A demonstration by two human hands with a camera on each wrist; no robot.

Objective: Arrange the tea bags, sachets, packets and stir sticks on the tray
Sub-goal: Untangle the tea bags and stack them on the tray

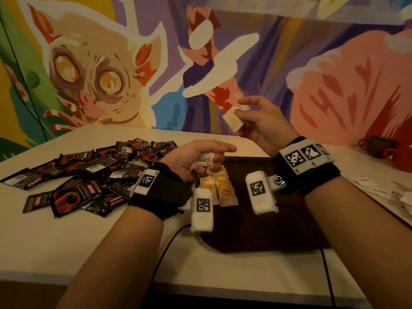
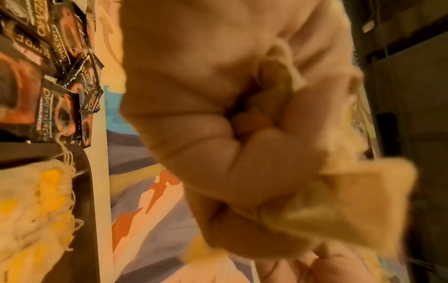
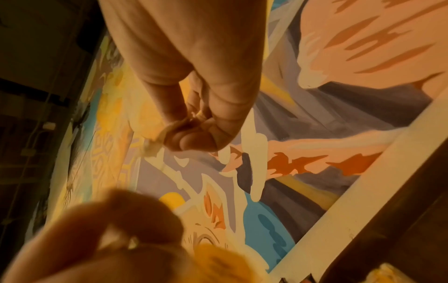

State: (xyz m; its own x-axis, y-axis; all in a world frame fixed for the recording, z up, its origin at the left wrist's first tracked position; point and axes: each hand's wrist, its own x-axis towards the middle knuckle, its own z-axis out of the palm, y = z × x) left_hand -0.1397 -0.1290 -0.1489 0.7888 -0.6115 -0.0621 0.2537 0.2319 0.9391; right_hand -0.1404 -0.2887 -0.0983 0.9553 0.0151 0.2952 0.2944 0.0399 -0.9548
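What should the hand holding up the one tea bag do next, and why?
Probably lower it onto the tray beside the tea bags already lying there. The right hand pinches a single tea bag up in the air, while the left hand grips a bunch of tea bags waiting their turn.

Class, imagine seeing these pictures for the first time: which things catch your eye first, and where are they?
The mural of a wide-eyed creature fills the wall behind the table. In front, the right hand pinches one tea bag aloft, the left hand clutches a bunch above the dark tray, and coffee sachets sprawl left.
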